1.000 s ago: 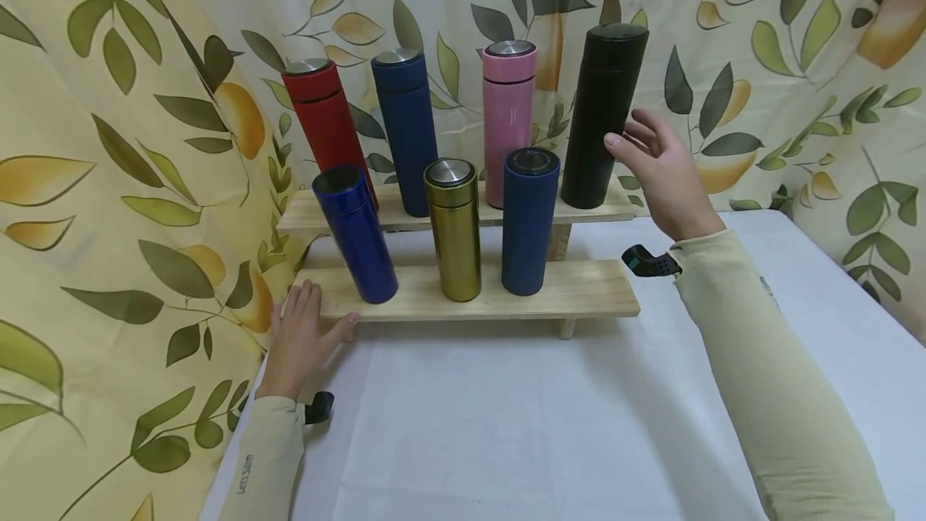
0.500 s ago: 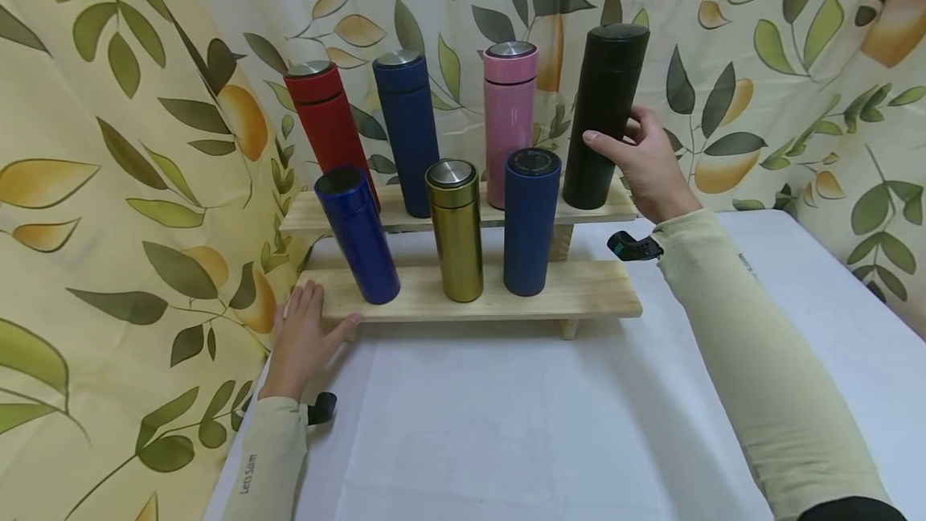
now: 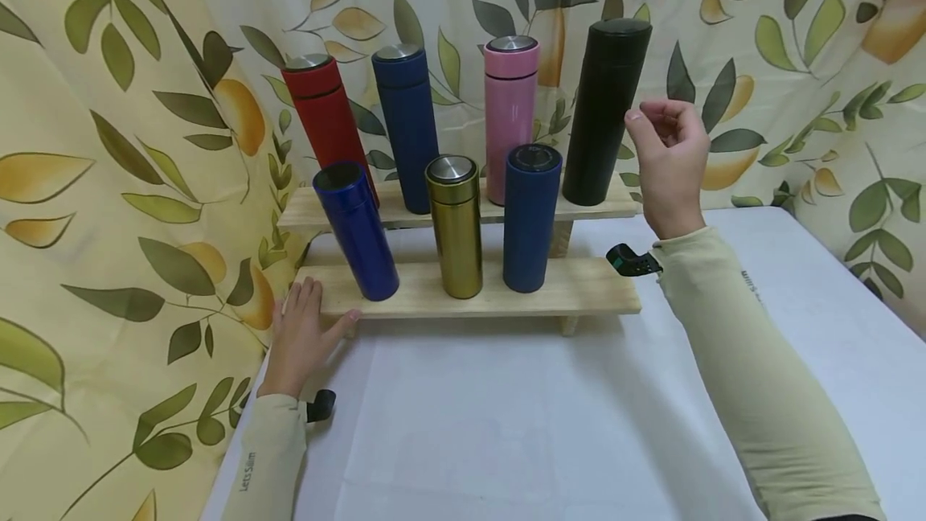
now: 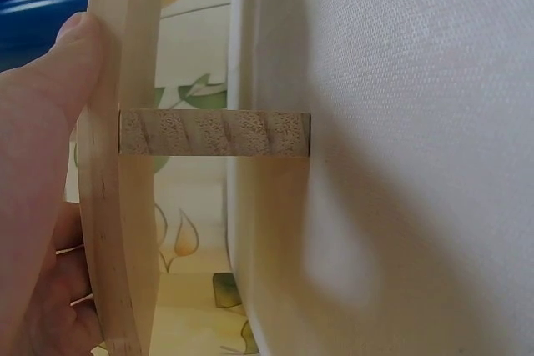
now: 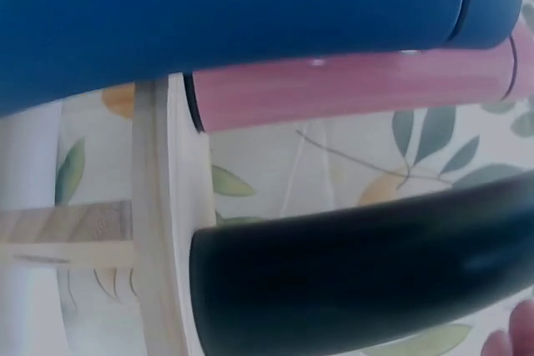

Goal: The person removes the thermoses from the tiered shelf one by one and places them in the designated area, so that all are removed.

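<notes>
My left hand (image 3: 304, 338) rests on the left end of the lower wooden shelf (image 3: 589, 286), its thumb along the front edge. A glossy blue thermos (image 3: 358, 235) stands just right of those fingers. Beside the tall black thermos (image 3: 606, 115), at the right end of the upper shelf (image 3: 452, 214), is my right hand (image 3: 669, 163), with loosely bent fingers and nothing in them. The right wrist view shows only fingertips (image 5: 521, 331) at the corner, apart from the black thermos (image 5: 359, 268). The thermos stands upright on the board.
A red thermos (image 3: 325, 115), a blue one (image 3: 407, 131) and a pink one (image 3: 510, 123) share the upper shelf. A gold thermos (image 3: 456, 231) and a matte blue one (image 3: 531, 223) stand on the lower shelf. Behind hangs a leaf-patterned curtain (image 3: 145, 264); a white cloth (image 3: 463, 416) covers the table.
My right hand came up to the black thermos, its thumb across the front, then drew back to the right with bent fingers. The thermos stands where it was. The left hand has stayed put.
</notes>
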A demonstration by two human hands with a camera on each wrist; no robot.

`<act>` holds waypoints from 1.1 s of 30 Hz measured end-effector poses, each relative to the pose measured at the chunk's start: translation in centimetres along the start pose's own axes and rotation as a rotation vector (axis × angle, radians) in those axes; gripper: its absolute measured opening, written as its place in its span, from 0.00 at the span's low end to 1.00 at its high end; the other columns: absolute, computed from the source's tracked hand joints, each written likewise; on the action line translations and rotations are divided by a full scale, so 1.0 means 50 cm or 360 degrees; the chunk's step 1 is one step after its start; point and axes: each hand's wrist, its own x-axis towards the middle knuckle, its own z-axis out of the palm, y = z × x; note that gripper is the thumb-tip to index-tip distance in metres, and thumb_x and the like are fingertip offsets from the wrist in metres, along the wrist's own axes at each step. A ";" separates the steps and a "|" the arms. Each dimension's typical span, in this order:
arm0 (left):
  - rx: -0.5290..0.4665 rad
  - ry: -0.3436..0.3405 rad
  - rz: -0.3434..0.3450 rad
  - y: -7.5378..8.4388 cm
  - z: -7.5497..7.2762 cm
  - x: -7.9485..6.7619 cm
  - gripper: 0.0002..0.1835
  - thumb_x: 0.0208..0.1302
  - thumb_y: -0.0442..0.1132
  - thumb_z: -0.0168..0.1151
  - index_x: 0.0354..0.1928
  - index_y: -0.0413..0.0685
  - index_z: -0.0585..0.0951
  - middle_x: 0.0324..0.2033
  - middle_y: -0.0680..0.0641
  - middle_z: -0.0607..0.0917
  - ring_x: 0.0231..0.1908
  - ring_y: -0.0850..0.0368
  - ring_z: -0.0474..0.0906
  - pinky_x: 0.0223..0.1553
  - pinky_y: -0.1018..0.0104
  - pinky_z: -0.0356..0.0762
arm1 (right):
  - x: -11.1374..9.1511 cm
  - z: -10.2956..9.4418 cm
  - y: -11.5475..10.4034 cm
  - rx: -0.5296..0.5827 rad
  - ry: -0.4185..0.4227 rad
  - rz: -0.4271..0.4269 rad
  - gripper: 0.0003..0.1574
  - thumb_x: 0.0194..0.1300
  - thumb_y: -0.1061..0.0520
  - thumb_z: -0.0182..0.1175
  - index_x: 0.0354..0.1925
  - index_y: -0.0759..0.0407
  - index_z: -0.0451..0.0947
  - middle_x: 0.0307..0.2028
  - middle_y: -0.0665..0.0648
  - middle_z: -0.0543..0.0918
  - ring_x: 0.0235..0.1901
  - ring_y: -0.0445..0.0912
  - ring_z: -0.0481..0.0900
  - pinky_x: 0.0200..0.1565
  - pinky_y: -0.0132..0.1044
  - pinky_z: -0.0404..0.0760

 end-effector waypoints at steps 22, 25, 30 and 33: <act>-0.0002 -0.0002 -0.0025 0.001 0.006 0.000 0.55 0.75 0.66 0.61 0.80 0.24 0.58 0.81 0.26 0.55 0.82 0.29 0.43 0.78 0.32 0.34 | -0.102 0.027 0.078 -0.0149 -0.1088 0.0483 0.43 0.77 0.53 0.63 0.80 0.62 0.59 0.71 0.66 0.72 0.69 0.59 0.72 0.73 0.58 0.68; -0.0004 0.0015 -0.0010 0.001 0.005 0.000 0.54 0.75 0.66 0.61 0.79 0.24 0.58 0.80 0.26 0.55 0.81 0.29 0.44 0.78 0.31 0.35 | -0.115 0.030 0.093 -0.0112 -0.1083 0.0531 0.45 0.75 0.53 0.64 0.82 0.60 0.58 0.72 0.66 0.71 0.69 0.59 0.72 0.73 0.58 0.68; 0.0000 0.0032 0.0000 0.002 0.002 -0.002 0.54 0.75 0.65 0.61 0.79 0.24 0.58 0.80 0.26 0.55 0.82 0.29 0.44 0.78 0.31 0.35 | -0.127 0.040 0.101 -0.0071 -0.1063 0.0582 0.51 0.73 0.52 0.67 0.84 0.58 0.54 0.74 0.66 0.68 0.71 0.60 0.70 0.74 0.60 0.66; -0.0003 0.0029 -0.0010 0.002 0.000 -0.002 0.54 0.75 0.65 0.61 0.80 0.24 0.57 0.81 0.26 0.55 0.82 0.29 0.43 0.78 0.31 0.34 | -0.127 0.049 0.102 -0.0078 -0.1051 0.0589 0.54 0.71 0.52 0.69 0.84 0.56 0.53 0.75 0.65 0.68 0.72 0.62 0.69 0.73 0.62 0.67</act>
